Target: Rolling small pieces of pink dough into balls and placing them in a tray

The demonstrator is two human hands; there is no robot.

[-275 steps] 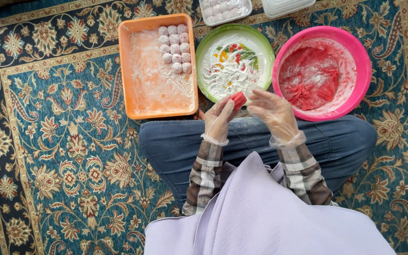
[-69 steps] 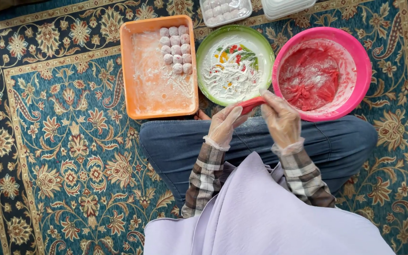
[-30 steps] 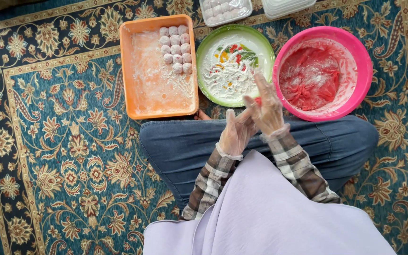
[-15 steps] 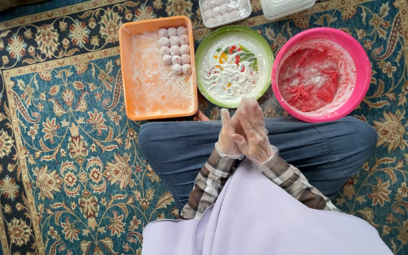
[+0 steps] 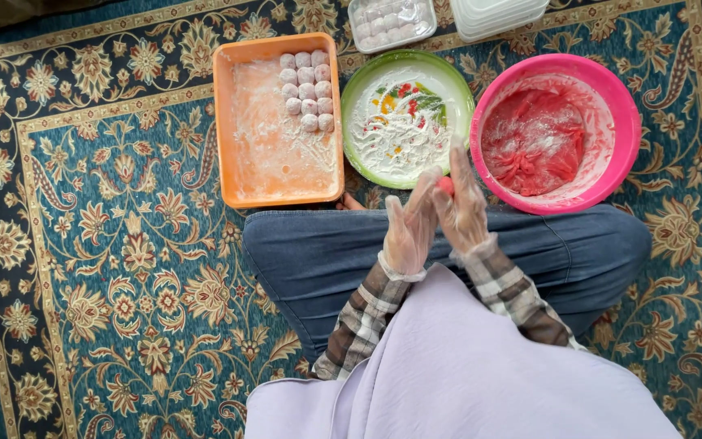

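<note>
My left hand (image 5: 409, 228) and my right hand (image 5: 463, 203) wear clear plastic gloves and press palm to palm over my lap. A small piece of red dough (image 5: 445, 186) shows between them. Just beyond my hands sits a green plate (image 5: 458, 85) dusted with white flour and coloured bits. To its right a pink bowl (image 5: 623, 122) holds a mass of red dough. On the left, an orange tray (image 5: 229, 122) carries several floured dough balls (image 5: 309, 89) in its far right corner.
I sit cross-legged in blue jeans on a blue floral rug (image 5: 99, 244). At the top edge stand a clear box of pale balls (image 5: 390, 20) and stacked white lids (image 5: 501, 12).
My hands drew back from the pink bowl's rim toward my lap and came together, palms closing around the red piece.
</note>
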